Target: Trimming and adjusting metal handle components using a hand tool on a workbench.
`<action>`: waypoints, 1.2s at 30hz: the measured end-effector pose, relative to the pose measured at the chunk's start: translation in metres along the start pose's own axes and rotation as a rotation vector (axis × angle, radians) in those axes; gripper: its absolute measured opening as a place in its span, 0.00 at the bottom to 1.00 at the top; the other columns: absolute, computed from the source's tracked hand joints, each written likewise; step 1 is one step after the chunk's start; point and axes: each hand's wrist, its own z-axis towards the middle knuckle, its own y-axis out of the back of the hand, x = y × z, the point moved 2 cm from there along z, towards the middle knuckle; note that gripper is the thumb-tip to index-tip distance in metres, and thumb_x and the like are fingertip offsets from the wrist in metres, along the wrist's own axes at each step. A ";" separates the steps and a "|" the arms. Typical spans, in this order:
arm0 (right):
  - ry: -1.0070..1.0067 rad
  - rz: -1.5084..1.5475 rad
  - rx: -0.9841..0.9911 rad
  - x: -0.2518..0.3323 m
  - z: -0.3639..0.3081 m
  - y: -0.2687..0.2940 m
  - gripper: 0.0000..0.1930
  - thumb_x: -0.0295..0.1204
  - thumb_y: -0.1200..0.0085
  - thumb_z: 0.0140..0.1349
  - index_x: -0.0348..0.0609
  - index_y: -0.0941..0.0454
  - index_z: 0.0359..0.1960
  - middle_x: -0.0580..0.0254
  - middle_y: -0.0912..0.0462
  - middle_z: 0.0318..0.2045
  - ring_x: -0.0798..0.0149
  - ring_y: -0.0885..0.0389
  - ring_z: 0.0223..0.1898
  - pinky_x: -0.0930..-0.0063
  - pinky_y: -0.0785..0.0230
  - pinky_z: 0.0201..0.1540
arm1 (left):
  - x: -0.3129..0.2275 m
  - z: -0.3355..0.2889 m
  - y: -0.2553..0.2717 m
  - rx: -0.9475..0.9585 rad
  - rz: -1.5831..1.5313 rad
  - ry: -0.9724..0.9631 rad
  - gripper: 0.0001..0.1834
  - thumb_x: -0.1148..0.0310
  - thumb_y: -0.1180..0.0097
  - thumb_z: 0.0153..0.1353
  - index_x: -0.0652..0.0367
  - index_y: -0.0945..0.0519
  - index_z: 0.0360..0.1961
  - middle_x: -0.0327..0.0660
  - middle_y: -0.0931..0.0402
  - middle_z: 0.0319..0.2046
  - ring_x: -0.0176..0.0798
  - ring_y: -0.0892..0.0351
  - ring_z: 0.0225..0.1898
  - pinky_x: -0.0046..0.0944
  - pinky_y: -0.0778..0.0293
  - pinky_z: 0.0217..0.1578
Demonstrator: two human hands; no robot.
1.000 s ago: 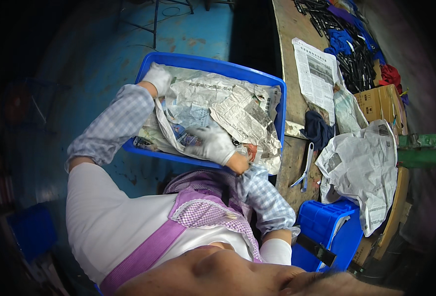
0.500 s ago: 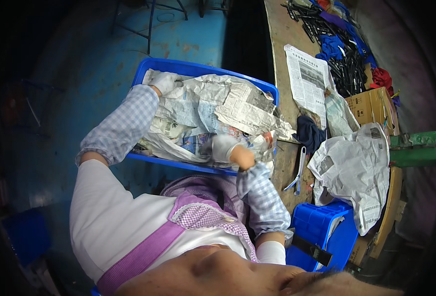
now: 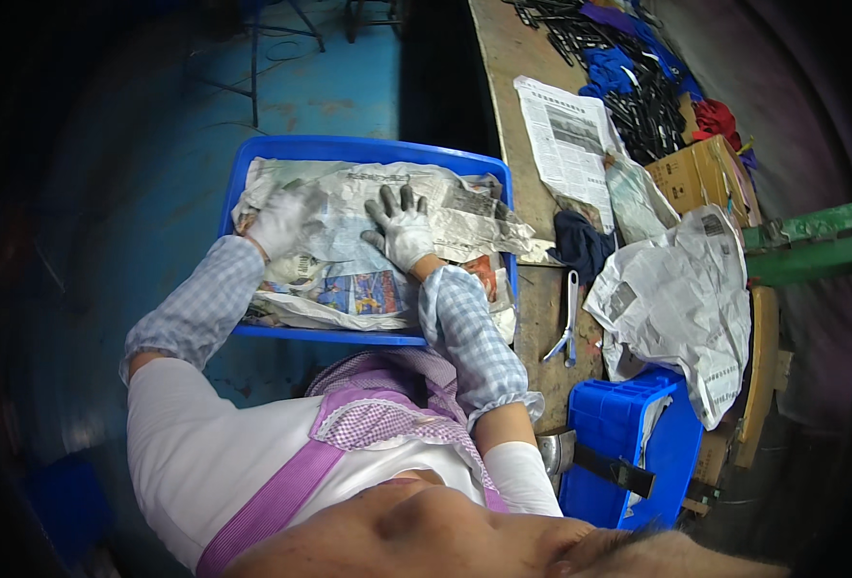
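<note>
The white-gloved right hand (image 3: 406, 233) lies, fingers spread, on the grey-white printed newspaper sheets (image 3: 341, 241), apart from the white-gloved left hand (image 3: 286, 224) to its left — too blurred to tell how open — and the sheets, wrinkled and overlapping, lie beneath both hands in a blue rectangular plastic bin (image 3: 368, 147).

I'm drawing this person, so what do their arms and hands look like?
The left hand and right hand wear white gloves; the right glove's fingers look grey. Next come pale blue checked sleeves with gathered ends, then white sleeves higher up.
</note>
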 end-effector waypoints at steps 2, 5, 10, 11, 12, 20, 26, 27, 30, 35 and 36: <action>0.019 0.077 0.058 0.001 0.003 0.003 0.34 0.60 0.52 0.66 0.62 0.33 0.70 0.53 0.43 0.75 0.35 0.54 0.76 0.30 0.62 0.73 | 0.025 -0.010 -0.010 -0.070 0.195 0.382 0.28 0.55 0.40 0.63 0.56 0.23 0.62 0.47 0.28 0.65 0.52 0.27 0.63 0.50 0.32 0.63; 0.036 0.015 -0.039 -0.007 -0.003 -0.001 0.34 0.60 0.52 0.66 0.62 0.33 0.70 0.53 0.42 0.75 0.36 0.53 0.76 0.31 0.61 0.73 | 0.058 -0.001 -0.017 -0.146 0.259 0.499 0.29 0.54 0.38 0.61 0.55 0.22 0.61 0.47 0.27 0.64 0.53 0.25 0.60 0.50 0.30 0.60; 0.017 -0.009 0.050 -0.008 -0.006 -0.001 0.35 0.60 0.52 0.66 0.62 0.35 0.72 0.52 0.44 0.76 0.37 0.53 0.76 0.31 0.59 0.72 | 0.054 0.012 0.020 0.133 -0.106 0.466 0.18 0.60 0.38 0.59 0.54 0.14 0.48 0.47 0.16 0.47 0.53 0.17 0.46 0.48 0.23 0.51; 0.012 -0.010 0.044 -0.010 -0.007 -0.001 0.35 0.60 0.52 0.66 0.62 0.35 0.72 0.52 0.44 0.76 0.37 0.53 0.76 0.31 0.59 0.72 | 0.059 0.012 0.016 0.130 -0.102 0.460 0.18 0.60 0.38 0.59 0.54 0.14 0.48 0.47 0.16 0.47 0.53 0.17 0.46 0.48 0.23 0.51; -0.011 0.066 0.045 -0.013 -0.007 -0.001 0.36 0.61 0.52 0.65 0.62 0.36 0.72 0.53 0.45 0.76 0.37 0.53 0.77 0.31 0.61 0.73 | 0.077 0.012 0.004 0.051 -0.123 0.489 0.18 0.58 0.38 0.59 0.53 0.14 0.48 0.47 0.17 0.48 0.51 0.18 0.50 0.47 0.24 0.52; -0.318 -0.102 0.112 -0.042 -0.059 0.060 0.43 0.60 0.42 0.58 0.60 0.38 0.73 0.48 0.44 0.76 0.33 0.52 0.76 0.35 0.63 0.75 | 0.057 0.002 0.030 0.062 -0.257 0.427 0.27 0.57 0.32 0.55 0.54 0.18 0.55 0.43 0.23 0.59 0.51 0.25 0.60 0.47 0.28 0.59; -0.585 0.350 -0.206 -0.067 -0.073 0.036 0.10 0.41 0.37 0.59 0.59 0.10 0.41 0.56 0.12 0.41 0.58 0.14 0.48 0.65 0.27 0.57 | 0.112 0.002 -0.024 -0.049 -0.250 0.519 0.22 0.60 0.35 0.57 0.57 0.17 0.52 0.50 0.19 0.51 0.56 0.22 0.55 0.49 0.28 0.57; -0.655 0.616 -0.254 -0.069 -0.073 0.032 0.09 0.37 0.38 0.60 0.59 0.10 0.41 0.60 0.12 0.45 0.58 0.15 0.51 0.67 0.25 0.55 | 0.113 0.008 -0.022 -0.123 -0.244 0.522 0.21 0.60 0.35 0.58 0.58 0.18 0.51 0.52 0.19 0.50 0.57 0.23 0.55 0.49 0.27 0.56; -0.198 0.592 -0.387 -0.035 -0.060 0.048 0.12 0.37 0.38 0.62 0.64 0.12 0.47 0.62 0.16 0.55 0.53 0.24 0.62 0.58 0.37 0.67 | 0.097 0.019 -0.007 -0.082 -0.252 0.644 0.23 0.56 0.36 0.59 0.58 0.18 0.51 0.55 0.19 0.49 0.58 0.22 0.53 0.51 0.27 0.55; -0.035 0.171 0.039 -0.002 -0.057 0.023 0.24 0.60 0.50 0.66 0.71 0.18 0.58 0.54 0.33 0.71 0.33 0.41 0.72 0.49 0.38 0.69 | 0.099 0.022 -0.001 -0.198 -0.245 0.796 0.21 0.57 0.35 0.58 0.58 0.17 0.49 0.54 0.20 0.48 0.58 0.21 0.51 0.52 0.26 0.52; 0.036 0.107 -0.006 -0.005 -0.061 0.009 0.27 0.62 0.48 0.64 0.72 0.20 0.61 0.52 0.35 0.72 0.32 0.43 0.72 0.46 0.36 0.67 | 0.105 0.024 0.005 -0.223 -0.082 0.759 0.20 0.58 0.34 0.58 0.57 0.16 0.48 0.52 0.20 0.47 0.57 0.20 0.49 0.51 0.25 0.50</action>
